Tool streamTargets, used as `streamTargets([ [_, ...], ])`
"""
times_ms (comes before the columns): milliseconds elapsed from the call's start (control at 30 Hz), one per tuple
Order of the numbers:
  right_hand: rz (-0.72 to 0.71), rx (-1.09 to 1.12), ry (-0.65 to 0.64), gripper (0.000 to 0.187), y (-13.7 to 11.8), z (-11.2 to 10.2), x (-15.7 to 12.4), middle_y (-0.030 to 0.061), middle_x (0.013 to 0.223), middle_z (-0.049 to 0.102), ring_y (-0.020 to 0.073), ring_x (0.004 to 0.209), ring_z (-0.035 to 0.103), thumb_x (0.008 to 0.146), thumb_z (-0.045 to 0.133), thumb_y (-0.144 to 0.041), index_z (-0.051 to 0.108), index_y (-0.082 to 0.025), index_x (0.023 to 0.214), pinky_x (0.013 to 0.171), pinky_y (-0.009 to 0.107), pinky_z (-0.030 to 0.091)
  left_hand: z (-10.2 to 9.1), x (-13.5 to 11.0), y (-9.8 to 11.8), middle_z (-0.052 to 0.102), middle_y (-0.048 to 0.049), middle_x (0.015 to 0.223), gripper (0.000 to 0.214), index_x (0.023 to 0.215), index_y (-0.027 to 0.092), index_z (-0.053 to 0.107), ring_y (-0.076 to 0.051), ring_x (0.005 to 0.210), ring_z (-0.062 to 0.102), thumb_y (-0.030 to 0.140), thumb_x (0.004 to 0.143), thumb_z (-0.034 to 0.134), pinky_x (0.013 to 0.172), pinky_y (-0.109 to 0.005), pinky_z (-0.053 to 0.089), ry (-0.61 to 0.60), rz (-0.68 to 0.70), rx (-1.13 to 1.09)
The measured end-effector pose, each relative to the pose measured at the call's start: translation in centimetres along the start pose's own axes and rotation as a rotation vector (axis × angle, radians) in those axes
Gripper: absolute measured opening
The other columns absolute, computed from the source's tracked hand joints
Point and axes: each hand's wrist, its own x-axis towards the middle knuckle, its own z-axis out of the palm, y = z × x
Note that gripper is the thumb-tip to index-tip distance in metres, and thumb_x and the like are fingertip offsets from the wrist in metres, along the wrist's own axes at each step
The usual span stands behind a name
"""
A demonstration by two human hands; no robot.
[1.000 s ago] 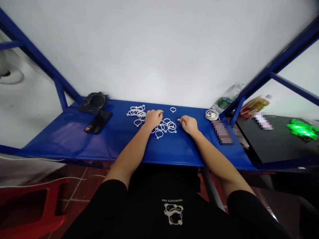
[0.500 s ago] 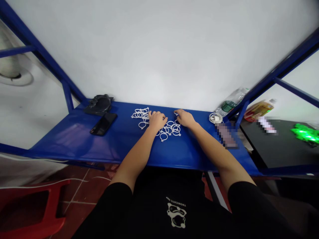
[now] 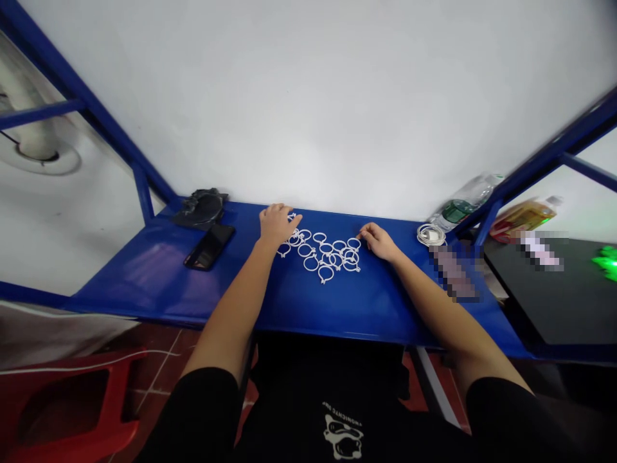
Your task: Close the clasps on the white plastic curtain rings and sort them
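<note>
Several white plastic rings (image 3: 311, 262), each with a small eyelet or clip, lie spread and partly overlapping on the blue tabletop (image 3: 308, 308). At the left end of the spread is my left hand (image 3: 277, 225), palm down with its fingers apart. It covers some rings there, and others show beside its thumb. My right hand (image 3: 378, 240) rests at the right end with its fingers curled in. Its fingertips are close to the rightmost ring (image 3: 354, 244); whether something is pinched between them is hidden.
Left of the rings lie a black phone (image 3: 209, 247) and a crumpled black bag (image 3: 205, 207). At the right are a coiled white cable (image 3: 430, 235), a clear bottle (image 3: 463, 204) and a blurred-out flat item (image 3: 454, 272). A white wall (image 3: 308, 128) rises behind the table.
My left hand has moved left, off the middle rings and over the left ones. My right hand has shifted right and a little nearer, its fingers now curled. The view has tilted slightly.
</note>
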Motion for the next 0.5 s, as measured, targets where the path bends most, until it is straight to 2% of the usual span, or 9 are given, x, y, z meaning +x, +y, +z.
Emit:
streamTargets([
  [100, 0.007, 0.051, 0.104, 0.036, 0.3, 0.6, -1.0, 0.0058, 0.096, 0.08, 0.0182, 0.068, 0.064, 0.104, 0.05, -0.053, 0.067, -0.023, 0.112, 0.069, 0.033, 0.056, 0.7, -1.4, -1.2, 0.055, -0.0171, 0.162, 0.049, 0.139, 0.025, 0.068, -0.042, 0.156, 0.04, 0.056, 0.103, 0.059, 0.127, -0.065, 0.026, -0.076, -0.112, 0.054],
  [167, 0.005, 0.081, 0.122, 0.037, 0.4, 1.0, -1.2, 0.0055, 0.096, 0.08, 0.0189, 0.072, 0.065, 0.101, 0.053, -0.054, 0.07, -0.023, 0.112, 0.071, 0.033, 0.057, 1.5, -2.4, -1.1, 0.052, -0.0149, 0.166, 0.051, 0.145, 0.03, 0.064, -0.041, 0.16, 0.035, 0.059, 0.103, 0.056, 0.127, -0.067, 0.027, -0.161, -0.135, 0.044],
  [233, 0.014, 0.113, 0.105, 0.037, 0.3, 1.1, -1.3, 0.0058, 0.098, 0.079, 0.0188, 0.071, 0.065, 0.099, 0.056, -0.053, 0.072, -0.023, 0.114, 0.069, 0.033, 0.057, 2.2, -3.0, -0.4, 0.052, -0.0136, 0.167, 0.052, 0.148, 0.031, 0.063, -0.039, 0.16, 0.037, 0.059, 0.106, 0.049, 0.128, -0.065, 0.027, -0.223, -0.131, 0.009],
  [400, 0.039, 0.152, 0.081, 0.036, 0.0, 0.9, -1.9, 0.0074, 0.104, 0.078, 0.0179, 0.067, 0.064, 0.102, 0.052, -0.048, 0.074, -0.024, 0.118, 0.066, 0.033, 0.057, 2.9, -3.5, 1.4, 0.05, -0.0097, 0.168, 0.054, 0.152, 0.03, 0.061, -0.034, 0.162, 0.036, 0.057, 0.108, 0.048, 0.129, -0.057, 0.031, -0.291, 0.019, 0.005],
  [500, -0.014, 0.12, 0.078, 0.036, -0.1, 0.7, -2.5, 0.0076, 0.104, 0.076, 0.0196, 0.074, 0.067, 0.106, 0.047, -0.042, 0.076, -0.025, 0.12, 0.071, 0.035, 0.058, 2.8, -3.6, 1.5, 0.052, -0.0091, 0.167, 0.054, 0.152, 0.029, 0.061, -0.033, 0.16, 0.041, 0.057, 0.108, 0.048, 0.127, -0.055, 0.036, -0.315, 0.074, -0.014],
])
